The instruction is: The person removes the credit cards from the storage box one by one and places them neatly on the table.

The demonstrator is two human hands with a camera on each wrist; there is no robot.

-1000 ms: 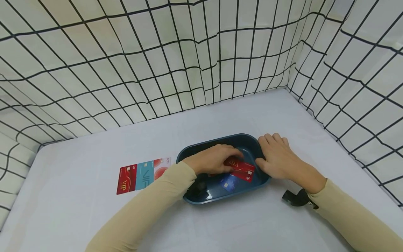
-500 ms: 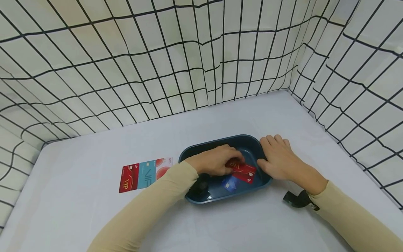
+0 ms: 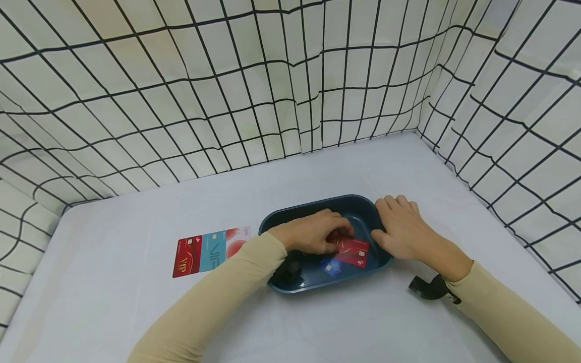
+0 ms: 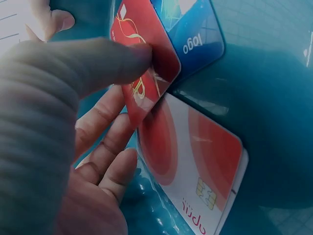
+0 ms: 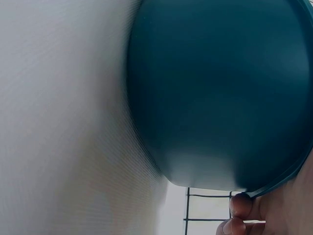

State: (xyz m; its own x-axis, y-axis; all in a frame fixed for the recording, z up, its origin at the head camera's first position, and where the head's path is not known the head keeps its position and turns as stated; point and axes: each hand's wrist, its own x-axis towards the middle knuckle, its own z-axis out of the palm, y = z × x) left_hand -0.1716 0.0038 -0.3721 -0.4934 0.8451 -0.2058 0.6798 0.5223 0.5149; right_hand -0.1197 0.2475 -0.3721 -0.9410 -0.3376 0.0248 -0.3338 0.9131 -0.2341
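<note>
While the red VIP card (image 4: 144,73) sits tilted up off the floor of the dark teal tray (image 3: 290,214), I have it pinched by its edge between thumb and fingers of my left hand (image 3: 310,234), fingers curled round it. It overlaps a blue card (image 4: 195,29) and a white card with red circles and a chip (image 4: 195,156), both lying flat beneath. My right hand (image 3: 404,229) rests fingers straight against the tray's right rim, thumb hooked at the lip, holding it in place. Glossy thin plastic is slick, so I judge the card could slide out of my pinch, or drag a neighbour up with it. If my right hand eases, the smooth rounded tray may skid on the white cloth. Left of the tray, three cards (image 3: 211,250) lie side by side on the table.
</note>
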